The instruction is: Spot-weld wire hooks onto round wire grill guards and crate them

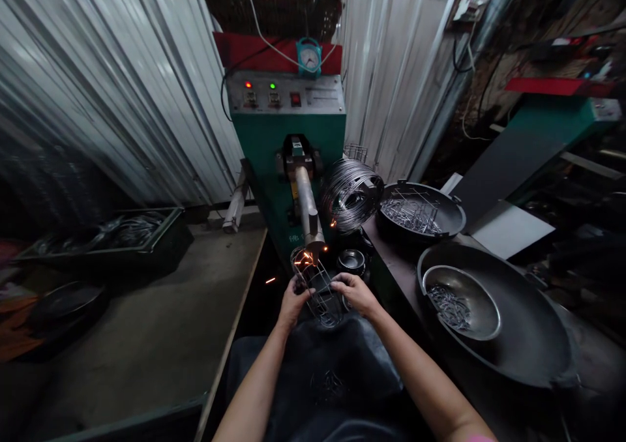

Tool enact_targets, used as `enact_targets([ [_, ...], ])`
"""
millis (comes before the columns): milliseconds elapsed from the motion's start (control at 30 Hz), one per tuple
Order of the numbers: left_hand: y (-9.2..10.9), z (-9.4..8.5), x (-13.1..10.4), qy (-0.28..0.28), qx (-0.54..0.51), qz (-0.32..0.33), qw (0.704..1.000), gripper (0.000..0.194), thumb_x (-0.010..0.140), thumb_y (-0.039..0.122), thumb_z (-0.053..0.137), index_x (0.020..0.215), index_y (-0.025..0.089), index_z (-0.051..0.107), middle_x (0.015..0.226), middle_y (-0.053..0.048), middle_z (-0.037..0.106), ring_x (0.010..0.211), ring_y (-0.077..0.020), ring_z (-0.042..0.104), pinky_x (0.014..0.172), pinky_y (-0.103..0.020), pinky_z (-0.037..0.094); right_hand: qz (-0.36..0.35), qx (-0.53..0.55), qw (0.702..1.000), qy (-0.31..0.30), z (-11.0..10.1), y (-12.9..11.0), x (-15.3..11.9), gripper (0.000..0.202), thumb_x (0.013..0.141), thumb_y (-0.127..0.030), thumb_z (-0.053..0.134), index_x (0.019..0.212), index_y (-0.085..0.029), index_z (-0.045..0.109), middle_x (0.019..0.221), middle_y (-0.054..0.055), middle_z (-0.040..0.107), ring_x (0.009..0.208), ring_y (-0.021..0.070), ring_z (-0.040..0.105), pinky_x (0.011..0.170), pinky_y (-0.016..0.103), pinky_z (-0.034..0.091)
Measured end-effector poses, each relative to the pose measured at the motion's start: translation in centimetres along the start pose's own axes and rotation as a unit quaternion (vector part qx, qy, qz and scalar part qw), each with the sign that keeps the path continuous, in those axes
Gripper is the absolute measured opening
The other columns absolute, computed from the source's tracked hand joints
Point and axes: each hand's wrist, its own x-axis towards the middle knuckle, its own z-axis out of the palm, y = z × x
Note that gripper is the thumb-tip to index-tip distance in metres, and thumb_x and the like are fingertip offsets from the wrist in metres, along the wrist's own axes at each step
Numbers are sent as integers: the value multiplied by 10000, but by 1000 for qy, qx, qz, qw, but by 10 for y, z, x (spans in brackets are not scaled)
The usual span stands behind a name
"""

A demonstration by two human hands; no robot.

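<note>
Between my two hands is a wire frame point(323, 293) of thin metal rods with rounded ends. My left hand point(293, 300) is closed on its left side, and my right hand point(356, 291) pinches its right side. The frame's far end lies under the round metal electrode arm point(307, 201) of a green spot welding machine point(264, 142). Orange sparks point(306, 258) fly at the contact. A dark apron point(337, 351) covers my lap, with several small wire pieces point(328, 384) lying on it. The exact weld point is hidden by the sparks.
A wire coil point(353, 194) hangs right of the machine. To the right stand a pan point(457, 210) of wire parts and a large pan point(528, 338) holding a metal bowl point(495, 321) with short pieces. A green bin point(147, 246) of wire stands left, before a corrugated wall point(122, 70).
</note>
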Motion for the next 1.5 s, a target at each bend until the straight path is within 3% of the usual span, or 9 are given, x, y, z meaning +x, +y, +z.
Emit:
enact_targets([
  [133, 2, -1, 3, 0, 20, 10, 1000, 725, 490, 326, 778, 1152, 183, 518, 959, -61, 593, 878, -193, 572, 755, -314, 466, 4, 1, 1000, 6, 1, -1, -2, 127, 625, -286, 649, 645, -162, 633, 607, -31, 576, 617, 108, 499, 643, 245, 385],
  [333, 7, 3, -16, -3, 2, -38, 999, 721, 476, 350, 781, 1124, 167, 522, 831, -29, 576, 760, -168, 572, 640, -281, 477, 54, 86, 995, 1, -3, 15, -12, 235, 625, -367, 680, 735, -161, 652, 606, -28, 554, 541, 79, 448, 508, 206, 321],
  [467, 11, 6, -22, 12, -9, -57, 998, 697, 464, 358, 780, 1085, 180, 518, 803, -9, 556, 731, -150, 563, 593, -258, 473, 74, 129, 987, 62, -17, 49, -16, 358, 619, -431, 676, 847, -156, 644, 608, -22, 550, 512, 76, 436, 460, 195, 279],
  [567, 11, 6, -23, 24, -31, -62, 997, 673, 480, 366, 771, 1070, 188, 501, 788, 8, 535, 711, -137, 563, 584, -259, 482, 81, 72, 985, 134, -29, 82, -19, 390, 624, -464, 647, 860, -154, 641, 629, -5, 576, 546, 111, 482, 468, 211, 316],
  [733, 7, 8, -23, 28, -36, -74, 996, 655, 511, 373, 757, 1079, 199, 481, 823, -1, 544, 726, -135, 568, 568, -246, 476, -4, -52, 983, 175, -36, 117, -22, 317, 693, -439, 573, 820, -158, 646, 794, 60, 655, 771, 208, 587, 678, 301, 446],
  [833, 5, 9, -22, 34, -51, -75, 995, 614, 529, 395, 743, 1053, 198, 493, 837, -11, 549, 725, -136, 567, 554, -249, 480, -35, -99, 980, 168, -32, 122, -22, 289, 719, -417, 552, 815, -160, 643, 810, 73, 665, 808, 223, 601, 756, 325, 447],
  [1133, 5, 9, -17, 42, -63, -74, 994, 524, 570, 388, 733, 1008, 177, 536, 879, -50, 556, 728, -134, 550, 513, -242, 499, -54, -153, 975, 152, -29, 125, -23, 262, 746, -397, 529, 822, -174, 642, 809, 68, 679, 784, 223, 619, 748, 325, 461],
  [1333, 5, 9, -16, 44, -55, -94, 993, 509, 566, 397, 740, 985, 168, 561, 863, -52, 543, 705, -127, 538, 496, -240, 496, -57, -152, 974, 155, -29, 128, -24, 272, 745, -412, 535, 825, -178, 647, 804, 62, 676, 792, 224, 614, 759, 331, 453],
  [1500, 7, 6, -11, 28, -58, -93, 994, 501, 563, 371, 750, 980, 168, 559, 846, -51, 541, 722, -137, 534, 498, -252, 504, -33, -83, 981, 169, -37, 124, -25, 326, 724, -462, 552, 819, -165, 646, 782, 55, 661, 775, 211, 595, 730, 319, 457],
])
